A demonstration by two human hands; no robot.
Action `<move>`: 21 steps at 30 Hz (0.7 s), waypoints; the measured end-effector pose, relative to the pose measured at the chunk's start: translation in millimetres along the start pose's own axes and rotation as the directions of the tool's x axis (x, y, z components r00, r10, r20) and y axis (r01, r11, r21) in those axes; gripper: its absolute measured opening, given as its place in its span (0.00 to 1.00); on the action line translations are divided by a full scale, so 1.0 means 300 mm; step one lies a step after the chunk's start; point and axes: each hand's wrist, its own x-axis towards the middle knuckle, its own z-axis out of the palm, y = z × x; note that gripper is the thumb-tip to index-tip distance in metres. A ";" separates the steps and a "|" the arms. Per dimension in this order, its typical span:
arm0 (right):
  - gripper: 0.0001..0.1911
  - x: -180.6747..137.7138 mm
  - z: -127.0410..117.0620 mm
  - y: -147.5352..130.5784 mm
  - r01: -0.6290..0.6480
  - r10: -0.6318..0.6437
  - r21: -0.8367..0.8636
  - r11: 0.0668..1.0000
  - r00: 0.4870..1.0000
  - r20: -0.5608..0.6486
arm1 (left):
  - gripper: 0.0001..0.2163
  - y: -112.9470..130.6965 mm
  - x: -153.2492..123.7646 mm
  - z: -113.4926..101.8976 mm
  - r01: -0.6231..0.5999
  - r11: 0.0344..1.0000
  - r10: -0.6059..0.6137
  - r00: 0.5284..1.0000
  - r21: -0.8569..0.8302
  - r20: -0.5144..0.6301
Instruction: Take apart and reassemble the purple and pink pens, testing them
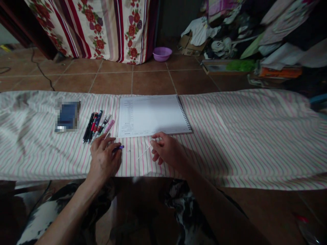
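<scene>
My left hand (pixel 103 154) is closed around a purple pen barrel (pixel 119 147), whose end sticks out past the fingertips. In my right hand (pixel 162 148), thumb and fingers pinch a thin white pen refill (pixel 143 153) that slants down to the left. A tiny dark piece (pixel 129 150) lies on the cloth between my hands, too small to name. Just beyond them sits a spiral notebook (pixel 155 114) with a blank page and its coil on the right. Several pens (pixel 97 126) lie side by side, left of the notebook and touching or close to my left hand.
A phone (pixel 67 116), partly blurred out, lies to the left on the striped cloth (pixel 230 136). On the tiled floor beyond are a floral curtain (pixel 112 30), a purple basin (pixel 162 53) and a cardboard box (pixel 191 44) with clothes and shoes piled nearby.
</scene>
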 end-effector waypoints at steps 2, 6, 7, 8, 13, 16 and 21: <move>0.10 -0.002 0.000 -0.006 0.100 -0.103 -0.084 0.991 0.994 -0.022 | 0.06 -0.001 0.001 0.000 -0.006 1.000 0.006 1.000 0.004 0.002; 0.06 -0.006 0.021 -0.026 0.308 -0.356 -0.331 0.892 0.930 -0.093 | 0.06 0.001 -0.001 -0.001 0.006 1.000 -0.006 1.000 0.006 0.002; 0.05 -0.006 0.031 -0.031 0.344 -0.405 -0.388 0.855 0.910 -0.086 | 0.06 0.001 -0.002 -0.001 0.013 1.000 -0.013 1.000 0.005 0.005; 0.05 -0.006 0.040 -0.037 0.380 -0.447 -0.436 0.816 0.893 -0.057 | 0.06 0.001 -0.003 -0.001 0.021 1.000 -0.021 1.000 0.001 0.008; 0.06 0.008 0.087 -0.050 0.535 -0.533 -0.547 0.644 0.827 0.181 | 0.06 0.001 -0.002 -0.006 0.026 0.999 -0.025 1.000 -0.025 0.014; 0.06 0.023 0.111 -0.048 0.557 -0.533 -0.580 0.595 0.813 0.234 | 0.06 0.002 0.001 -0.012 0.027 0.999 -0.027 0.999 -0.035 0.022; 0.07 0.040 0.148 -0.046 0.579 -0.511 -0.594 0.559 0.804 0.303 | 0.07 0.001 -0.005 -0.017 0.031 0.998 -0.029 0.998 -0.050 0.056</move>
